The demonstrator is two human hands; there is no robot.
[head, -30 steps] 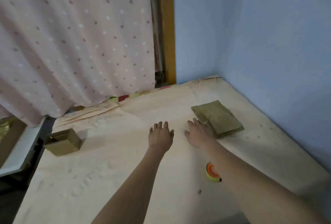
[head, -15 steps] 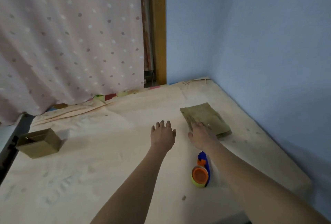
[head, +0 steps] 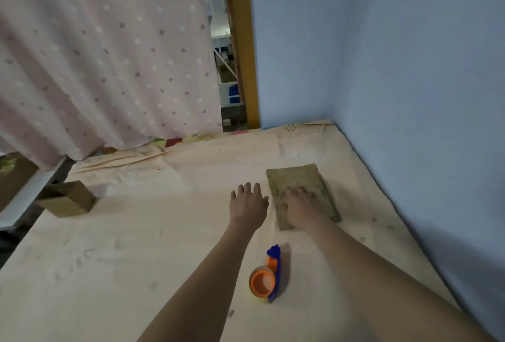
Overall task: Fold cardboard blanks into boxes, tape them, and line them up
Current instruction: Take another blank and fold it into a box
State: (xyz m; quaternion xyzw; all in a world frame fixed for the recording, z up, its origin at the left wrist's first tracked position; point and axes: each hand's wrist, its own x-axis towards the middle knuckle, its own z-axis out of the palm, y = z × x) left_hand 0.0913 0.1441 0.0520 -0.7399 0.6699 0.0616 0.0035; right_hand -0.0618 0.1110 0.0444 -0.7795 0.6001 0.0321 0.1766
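Note:
A stack of flat cardboard blanks (head: 296,177) lies on the bed near the right wall. My right hand (head: 302,206) rests flat on top of the stack with its fingers spread. Just left of the stack, my left hand (head: 248,203) hovers with straight fingers and holds nothing. A folded brown box (head: 67,199) stands at the bed's left edge. An orange and blue tape dispenser (head: 266,277) lies between my forearms, nearer to me.
The bed is covered by a pale peach sheet (head: 136,246). A blue wall (head: 410,95) runs along the right side. A dotted pink curtain (head: 95,54) hangs at the back left beside a wooden post (head: 241,40).
My right hand moved from the stack's left edge onto its top. The left hand stayed near the same spot. The view shifted, bringing the tape dispenser fully into sight.

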